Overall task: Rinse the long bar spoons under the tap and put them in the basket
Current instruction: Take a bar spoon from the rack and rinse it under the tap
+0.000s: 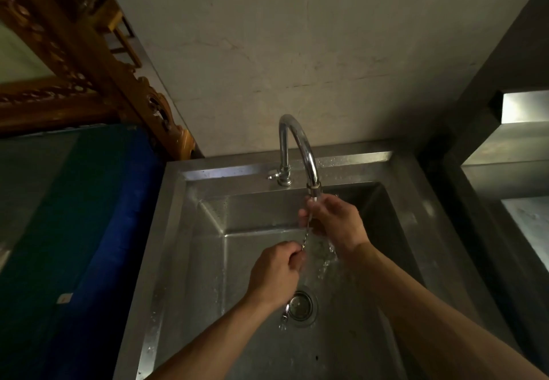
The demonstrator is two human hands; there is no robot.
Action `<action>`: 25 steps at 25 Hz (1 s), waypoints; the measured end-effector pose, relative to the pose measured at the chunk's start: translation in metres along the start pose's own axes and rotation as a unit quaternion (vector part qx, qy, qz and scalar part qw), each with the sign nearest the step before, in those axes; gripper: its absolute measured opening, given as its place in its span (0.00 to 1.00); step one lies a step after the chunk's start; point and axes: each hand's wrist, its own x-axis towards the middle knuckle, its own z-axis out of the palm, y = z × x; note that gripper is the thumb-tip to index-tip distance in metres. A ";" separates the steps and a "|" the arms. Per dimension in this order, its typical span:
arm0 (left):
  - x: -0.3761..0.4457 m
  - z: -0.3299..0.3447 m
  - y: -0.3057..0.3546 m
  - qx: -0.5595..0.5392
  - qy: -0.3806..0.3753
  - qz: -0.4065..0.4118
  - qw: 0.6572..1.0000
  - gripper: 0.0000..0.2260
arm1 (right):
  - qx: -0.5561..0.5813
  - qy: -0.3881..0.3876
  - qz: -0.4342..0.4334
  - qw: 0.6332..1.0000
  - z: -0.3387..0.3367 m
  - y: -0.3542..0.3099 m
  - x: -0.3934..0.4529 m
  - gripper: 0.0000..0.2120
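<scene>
In the middle of the frame, water runs from the tap [300,148] into the metal sink [190,231]. Both hands grasp one long bar spoon [306,238] under the stream. The right hand [332,219] grips its top end just below the spout, and the left hand [274,272] pinches the twisted stem lower down, above the drain [301,305]

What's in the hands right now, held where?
A bar spoon: left hand pinches its lower twisted stem, right hand holds the upper end under the tap.
</scene>
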 end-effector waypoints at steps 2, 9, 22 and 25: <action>0.002 -0.002 0.001 0.001 0.004 0.004 1.000 0.12 | 0.013 -0.044 0.007 0.999 -0.003 -0.002 0.001 0.06; 0.013 -0.006 0.003 -0.021 0.022 -0.009 0.999 0.08 | 0.015 -0.079 0.002 0.997 0.002 0.000 0.008 0.09; 0.055 -0.005 0.034 -0.113 0.104 0.017 0.988 0.06 | 0.020 -0.028 -0.003 0.999 -0.006 -0.014 0.020 0.07; 0.054 0.007 0.024 -0.146 0.082 0.026 0.985 0.06 | 0.015 0.044 -0.012 0.999 -0.013 -0.018 0.031 0.10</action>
